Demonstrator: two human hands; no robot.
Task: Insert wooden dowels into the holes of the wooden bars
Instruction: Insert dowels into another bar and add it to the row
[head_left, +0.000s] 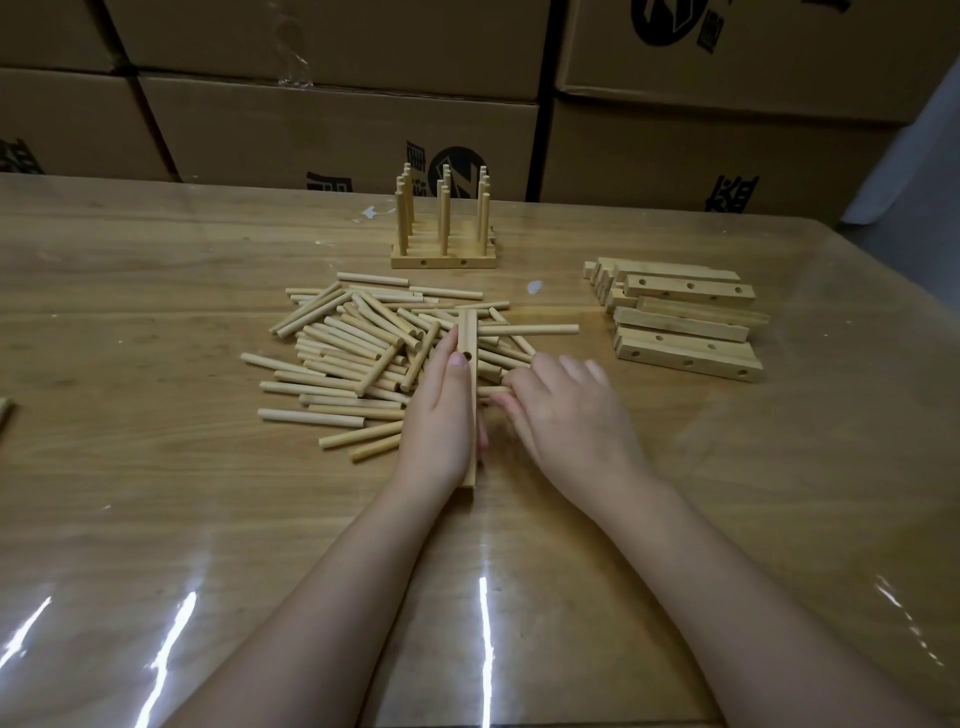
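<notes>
My left hand (441, 410) grips a wooden bar (468, 332) that stands on its edge and points away from me, with one hole showing near my thumb. A dowel (530, 329) sticks out sideways to the right from the bar's far end. My right hand (566, 410) pinches a second dowel (492, 389), whose short visible end lies against the bar's right side. A loose pile of dowels (353, 353) lies left of and behind the bar.
Finished bars with upright dowels (444, 228) stand at the back centre. A stack of drilled bars (685, 322) lies at the right. Cardboard boxes (337, 130) line the far edge of the glossy wooden table (156, 493).
</notes>
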